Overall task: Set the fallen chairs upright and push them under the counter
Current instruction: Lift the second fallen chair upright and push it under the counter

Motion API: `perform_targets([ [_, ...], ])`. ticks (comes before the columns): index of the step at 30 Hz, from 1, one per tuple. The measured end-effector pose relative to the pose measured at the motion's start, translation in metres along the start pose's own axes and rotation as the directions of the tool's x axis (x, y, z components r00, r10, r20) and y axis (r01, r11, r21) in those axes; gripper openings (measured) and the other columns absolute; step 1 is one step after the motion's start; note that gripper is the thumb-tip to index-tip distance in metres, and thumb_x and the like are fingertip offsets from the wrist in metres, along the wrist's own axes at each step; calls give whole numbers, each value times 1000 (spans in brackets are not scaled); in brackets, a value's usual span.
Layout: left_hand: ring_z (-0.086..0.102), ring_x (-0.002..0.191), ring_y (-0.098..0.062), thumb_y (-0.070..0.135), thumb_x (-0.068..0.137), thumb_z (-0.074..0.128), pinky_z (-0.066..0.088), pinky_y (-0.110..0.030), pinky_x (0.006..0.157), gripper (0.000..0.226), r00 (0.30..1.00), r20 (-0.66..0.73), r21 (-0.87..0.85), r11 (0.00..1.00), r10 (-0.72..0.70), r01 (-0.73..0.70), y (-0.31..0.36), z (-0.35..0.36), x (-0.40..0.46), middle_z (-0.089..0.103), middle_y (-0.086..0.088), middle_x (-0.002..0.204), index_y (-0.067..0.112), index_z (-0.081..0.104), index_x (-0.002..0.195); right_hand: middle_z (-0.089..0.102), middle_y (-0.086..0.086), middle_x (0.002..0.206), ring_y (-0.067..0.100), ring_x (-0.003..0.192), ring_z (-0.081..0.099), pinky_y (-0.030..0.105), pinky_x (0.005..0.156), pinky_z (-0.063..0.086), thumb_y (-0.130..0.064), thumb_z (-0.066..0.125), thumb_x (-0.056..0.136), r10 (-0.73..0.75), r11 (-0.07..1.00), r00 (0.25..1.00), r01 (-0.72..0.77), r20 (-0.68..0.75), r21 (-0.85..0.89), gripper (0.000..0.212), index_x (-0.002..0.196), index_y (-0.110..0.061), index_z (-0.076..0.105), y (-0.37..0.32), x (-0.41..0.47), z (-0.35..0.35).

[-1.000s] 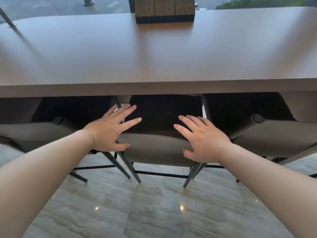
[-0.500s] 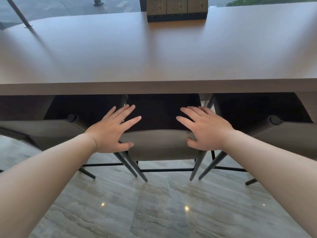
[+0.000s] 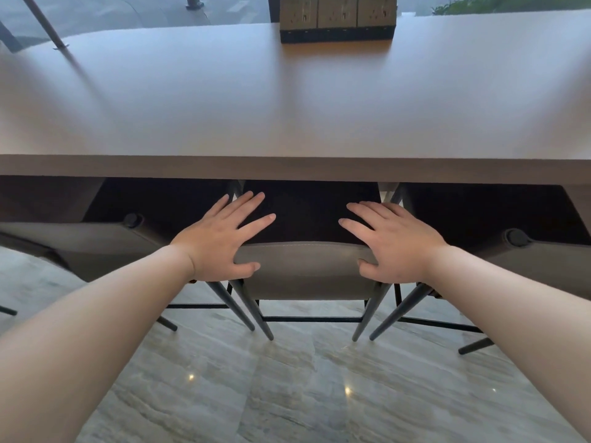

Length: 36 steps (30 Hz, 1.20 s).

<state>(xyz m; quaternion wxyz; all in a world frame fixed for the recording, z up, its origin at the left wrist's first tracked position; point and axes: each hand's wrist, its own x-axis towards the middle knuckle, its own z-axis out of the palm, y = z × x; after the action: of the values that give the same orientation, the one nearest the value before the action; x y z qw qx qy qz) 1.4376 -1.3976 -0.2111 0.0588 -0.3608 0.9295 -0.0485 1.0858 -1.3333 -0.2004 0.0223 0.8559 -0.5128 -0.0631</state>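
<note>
Grey chair (image 3: 307, 266) backrest (no readable writing): both hands flat, fingers straight, pressing.

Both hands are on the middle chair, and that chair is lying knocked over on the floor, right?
Not quite. The head view shows the left hand and right hand on the middle chair, but it stands upright on its legs, partly under the counter.
</note>
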Motion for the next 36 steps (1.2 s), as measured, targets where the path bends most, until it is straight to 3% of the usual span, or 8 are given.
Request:
perform_targets([
  [6,-14,152,-23,72,84,41,-7,-41,120,94,999,-32,71,997,25,-23,3,-2,1,-19,-3,165,36,-8,156,15,8,163,29,148,15,47,118,13,-59,40,81,-26,1000,999,26,-42,12,81,153,-29,17,2,-3,3],
  [12,5,152,-32,69,85,42,-2,-49,121,90,992,-89,192,979,84,-66,9,-10,2,6,-15,165,23,11,156,7,7,164,29,150,7,48,119,5,-59,43,81,-21,1000,996,22,-85,17,84,154,-31,12,6,-5,7],
  [18,3,152,-32,66,86,42,-2,-54,120,88,971,-200,204,975,130,-88,16,-15,17,-1,-12,165,26,8,157,3,5,165,26,151,1,45,117,-4,-61,42,82,21,1000,996,-21,-89,5,85,155,-32,9,21,-17,11],
  [24,-13,152,-26,69,85,38,-4,-52,120,91,981,-91,208,967,172,-150,9,-15,33,-17,-6,165,33,-6,157,3,6,165,26,151,0,45,117,-5,-61,41,82,36,999,995,-35,-93,9,85,155,-31,9,19,-21,11],
  [28,-16,151,-24,68,86,39,-11,-42,120,91,985,-32,179,970,170,-162,-5,-5,30,-22,-3,164,36,-12,155,1,5,165,25,151,-2,42,117,-7,-61,40,82,12,999,995,-8,-102,35,84,154,-32,8,10,-11,10],
  [32,-8,153,-26,68,87,43,-5,-42,121,91,981,-10,180,966,192,-187,-12,1,24,-9,-8,166,31,-3,157,3,7,165,27,151,0,45,119,-3,-60,39,82,-9,1000,995,11,-98,23,83,154,-30,10,5,-5,11],
  [36,-8,153,-25,69,86,44,9,-49,122,93,979,-5,168,965,204,-200,-10,2,17,-10,-6,166,31,-2,157,5,8,165,28,151,2,48,119,0,-59,40,84,-21,1000,996,20,-88,-19,82,155,-29,12,1,-9,10],
])
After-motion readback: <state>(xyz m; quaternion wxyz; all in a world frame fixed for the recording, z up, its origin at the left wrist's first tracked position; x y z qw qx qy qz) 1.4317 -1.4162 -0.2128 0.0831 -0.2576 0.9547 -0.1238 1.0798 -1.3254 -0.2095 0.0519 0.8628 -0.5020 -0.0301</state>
